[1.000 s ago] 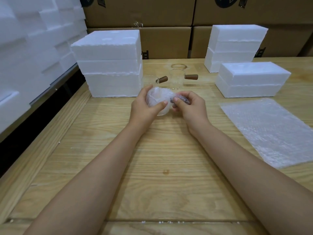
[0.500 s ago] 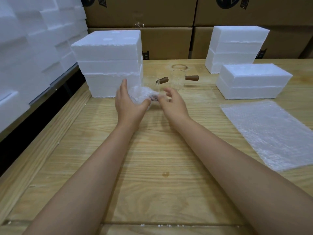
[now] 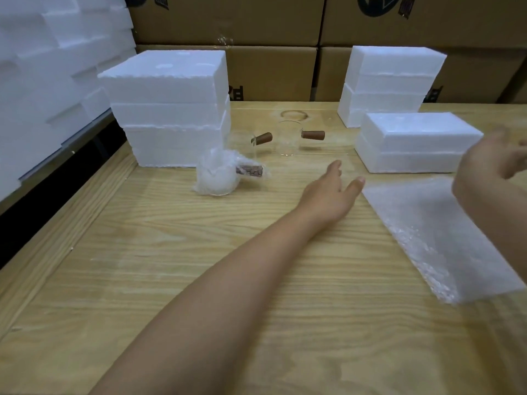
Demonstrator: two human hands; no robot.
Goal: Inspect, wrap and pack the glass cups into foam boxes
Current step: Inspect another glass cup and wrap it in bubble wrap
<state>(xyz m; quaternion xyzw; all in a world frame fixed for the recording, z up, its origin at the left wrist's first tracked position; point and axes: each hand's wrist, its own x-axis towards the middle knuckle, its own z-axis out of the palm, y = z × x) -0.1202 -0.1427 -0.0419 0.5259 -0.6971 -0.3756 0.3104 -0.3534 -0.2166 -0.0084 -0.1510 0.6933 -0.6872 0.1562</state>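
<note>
Wrapped glass cup (image 3: 218, 178): on the table (image 3: 199, 280), free of both hands, just in front of the right front corner of the left foam box stack (image 3: 168, 109). The body looks upright, though the bubble wrap bunched round it blurs the outline. Its brown handle (image 3: 251, 170) is under the wrap and sticks out to the right. Long axis, body to handle, runs left-right, roughly along the table's front edge.

Just behind it are two bare glass cups: near cup (image 3: 242, 143) and far cup (image 3: 288, 138). Both are upright with brown handles pointing right.

Left hand (image 3: 330, 192): flat and low over the table, fingers straight, thumb spread, holding nothing. It sits right of the wrapped cup and clear of it, with the thumb tip at the near corner of the bubble wrap sheet (image 3: 445, 238).

Right hand (image 3: 496, 163): raised at the right edge, in front of the low foam box (image 3: 413, 141). It is motion-blurred; the fingers look loose and nothing shows in it.

Back right foam stack (image 3: 390, 84) stands behind the low box. Cardboard cartons (image 3: 228, 21) line the back, and a foam pile (image 3: 42, 67) is on the left.
</note>
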